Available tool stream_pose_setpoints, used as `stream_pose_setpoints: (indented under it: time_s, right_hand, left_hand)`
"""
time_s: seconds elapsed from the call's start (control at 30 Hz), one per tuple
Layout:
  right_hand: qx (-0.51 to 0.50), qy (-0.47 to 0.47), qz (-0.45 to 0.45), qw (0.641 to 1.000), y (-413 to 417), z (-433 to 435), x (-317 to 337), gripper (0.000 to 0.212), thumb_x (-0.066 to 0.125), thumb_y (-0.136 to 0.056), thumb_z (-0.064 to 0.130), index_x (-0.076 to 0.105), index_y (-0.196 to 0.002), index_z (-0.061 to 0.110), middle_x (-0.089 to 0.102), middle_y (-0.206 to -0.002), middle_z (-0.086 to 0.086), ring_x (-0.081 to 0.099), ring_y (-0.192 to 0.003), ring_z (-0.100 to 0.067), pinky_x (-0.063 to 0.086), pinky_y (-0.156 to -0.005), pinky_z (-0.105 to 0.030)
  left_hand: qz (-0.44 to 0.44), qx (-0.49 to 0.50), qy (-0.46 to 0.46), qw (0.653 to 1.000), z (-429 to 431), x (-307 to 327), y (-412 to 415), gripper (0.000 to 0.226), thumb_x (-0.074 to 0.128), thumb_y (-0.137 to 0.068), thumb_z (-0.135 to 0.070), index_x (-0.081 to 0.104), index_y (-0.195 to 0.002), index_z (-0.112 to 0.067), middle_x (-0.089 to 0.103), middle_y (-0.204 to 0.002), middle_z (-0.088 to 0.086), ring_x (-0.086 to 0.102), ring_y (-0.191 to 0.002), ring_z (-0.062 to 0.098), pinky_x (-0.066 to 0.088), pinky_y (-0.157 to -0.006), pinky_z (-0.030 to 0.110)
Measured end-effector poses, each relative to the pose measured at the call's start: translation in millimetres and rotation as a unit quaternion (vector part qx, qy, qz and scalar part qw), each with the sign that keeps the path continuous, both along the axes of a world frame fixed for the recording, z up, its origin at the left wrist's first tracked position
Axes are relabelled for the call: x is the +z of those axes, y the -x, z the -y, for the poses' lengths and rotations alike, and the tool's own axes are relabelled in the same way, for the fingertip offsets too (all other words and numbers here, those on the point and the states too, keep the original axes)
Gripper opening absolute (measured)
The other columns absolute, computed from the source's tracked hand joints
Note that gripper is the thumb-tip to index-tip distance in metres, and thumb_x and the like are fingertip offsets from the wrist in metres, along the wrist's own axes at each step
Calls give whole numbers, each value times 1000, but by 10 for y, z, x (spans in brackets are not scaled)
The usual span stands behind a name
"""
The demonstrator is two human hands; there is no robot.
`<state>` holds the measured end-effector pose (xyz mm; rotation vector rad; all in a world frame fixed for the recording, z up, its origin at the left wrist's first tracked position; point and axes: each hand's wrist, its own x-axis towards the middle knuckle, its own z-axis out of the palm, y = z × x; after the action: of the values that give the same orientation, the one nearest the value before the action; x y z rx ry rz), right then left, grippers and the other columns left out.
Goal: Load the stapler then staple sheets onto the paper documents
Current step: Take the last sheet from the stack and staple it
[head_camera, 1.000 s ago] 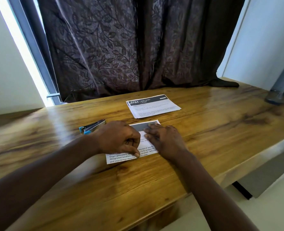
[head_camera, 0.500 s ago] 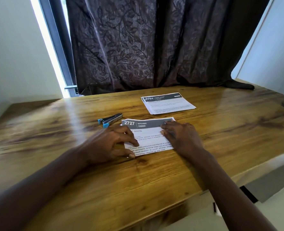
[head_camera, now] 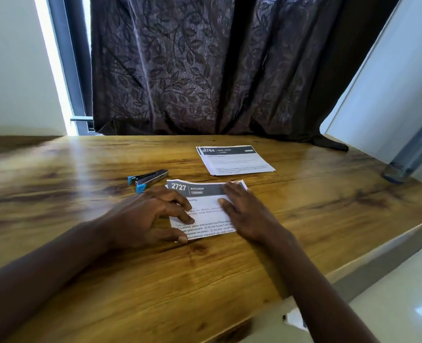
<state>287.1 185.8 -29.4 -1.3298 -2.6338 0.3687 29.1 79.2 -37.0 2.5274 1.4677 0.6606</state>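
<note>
While on sheet (head_camera: pixel 205 203), left hand (head_camera: pixel 143 219) arched (right hand (head_camera: pixel 249 216) flat)

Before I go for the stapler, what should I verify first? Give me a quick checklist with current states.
1. 2727 sheet lies flat on the table: ok.
2. Left hand and right hand both press the sheet down: ok.
3. Stapler lies just beyond the left hand, with nothing on it: ok.
4. Staples loaded: cannot tell.
5. A hand free to take the stapler: not ok, both are on the sheet.
6. 2764 stack lies apart from the sheet: ok.
</note>
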Motion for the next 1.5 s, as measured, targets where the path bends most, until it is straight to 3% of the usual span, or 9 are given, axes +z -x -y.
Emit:
stream_pose_setpoints:
  time_s: [0.2, 0.37, 0.47, 0.57, 0.83, 1.03, 1.17, 1.37, 1.5]
  right_hand:
    - [-38, -53, -39, 997, -407, -274, 37, 46, 45, -106, 26, 44, -151, 16, 40, -160, 0, 34, -148, -16, 25, -120, -28]
    - [19, -124, -131, 983, 66, -168, 84, 33, 56, -99, 20, 63, -132, 17, 62, -132, -1, 55, -123, -19, 45, -105, -34]
    - [55, -100, -164, 980, 546, -109, 143, 28, 56, -100, 29, 66, -124, 19, 64, -120, 2, 55, -114, -15, 44, -98, -33]
    - [57, -89, -129, 986, 874, -127, 116, 29, 50, -102, 37, 67, -119, 20, 63, -116, 1, 52, -110, -16, 44, -95, -38]
    - [34, -144, -71, 986, 958, -155, -33, 26, 42, -103, 41, 59, -107, 23, 55, -111, 2, 44, -106, -16, 41, -93, -38]
    - [28, -144, -99, 984, 961, -116, -22, 20, 33, -106, 39, 46, -102, 24, 52, -101, 4, 42, -95, -15, 38, -88, -37]
    - [62, -133, -133, 980, 950, -104, -9, 17, 31, -107, 36, 42, -100, 26, 54, -89, 6, 47, -85, -15, 36, -83, -37]
    - [115, -91, -133, 980, 929, -154, -37, 22, 41, -99, 39, 58, -96, 25, 59, -97, 10, 50, -95, -10, 43, -92, -37]
    - [120, -41, -174, 977, 898, -163, -4, 10, 54, -99, 33, 60, -93, 28, 61, -96, 13, 53, -95, -6, 45, -92, -37]
  left_hand:
    - [-1, -4, -12, 1000, -5, 11, -9, 49, 48, -86, -81, 64, -123, -53, 52, -137, -25, 45, -131, -3, 47, -105, 37]
    - [-33, 2, -16, 999, 24, 36, -10, 51, 41, -89, -81, 60, -128, -54, 50, -140, -26, 42, -132, -4, 47, -105, 36]
    - [-54, 3, -20, 998, 53, 63, -28, 51, 37, -93, -77, 59, -131, -52, 51, -143, -23, 44, -133, 1, 46, -106, 37]
    - [-64, 1, -25, 998, 78, 70, -42, 51, 34, -96, -74, 58, -134, -49, 53, -145, -20, 46, -133, 3, 48, -105, 37]
    - [-79, 29, -64, 994, 82, 26, -53, 45, 43, -97, -67, 61, -131, -44, 59, -140, -21, 49, -131, 5, 47, -104, 42]
    - [-55, 257, -218, 940, 86, 46, -7, 44, 51, -91, -58, 71, -117, -30, 70, -120, -7, 60, -111, 21, 41, -87, 41]
    - [-21, 384, -178, 906, 40, 106, 143, 46, 54, -88, -57, 67, -123, -30, 65, -127, -4, 54, -116, 22, 35, -89, 41]
    - [-9, 435, -44, 899, -154, 176, 193, 49, 60, -90, -60, 65, -131, -33, 67, -129, -3, 57, -120, 24, 41, -95, 46]
    - [29, 420, 30, 907, -249, 279, 296, 45, 67, -87, -58, 69, -124, -33, 68, -120, -5, 55, -101, 13, 44, -78, 33]
